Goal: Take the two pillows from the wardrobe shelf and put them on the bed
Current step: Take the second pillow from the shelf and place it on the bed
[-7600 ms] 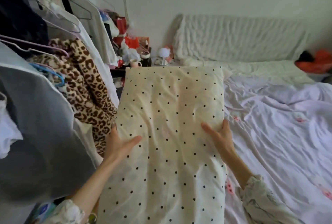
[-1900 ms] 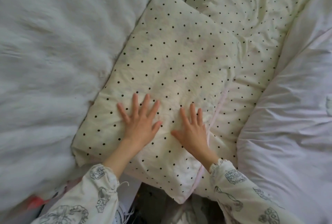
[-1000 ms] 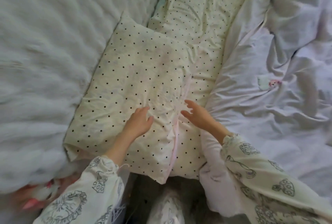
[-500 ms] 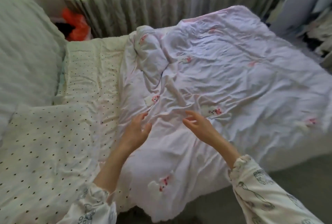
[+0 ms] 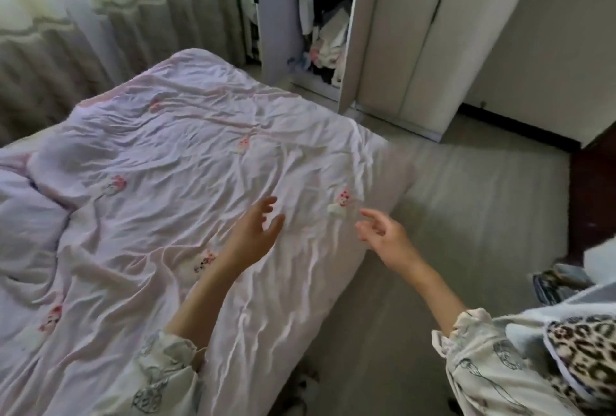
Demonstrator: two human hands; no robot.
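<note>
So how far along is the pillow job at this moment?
No pillow shows in this view, so placement can't be confirmed here. In hand: nothing; left hand and right hand are open and empty above the bed. The open wardrobe lies ahead, perhaps for the next pillow.

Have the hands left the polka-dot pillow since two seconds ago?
Yes. Both the left hand and right hand now hover open over the lilac duvet; no pillow in view.

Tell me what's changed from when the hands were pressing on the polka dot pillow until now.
Both hands let go of the pillow and lifted off it; the left hand and right hand are now open and empty above the lilac quilt. The view swung right, away from the pillow, which is out of sight, toward the open wardrobe. The quilt lies rumpled as before.
</note>
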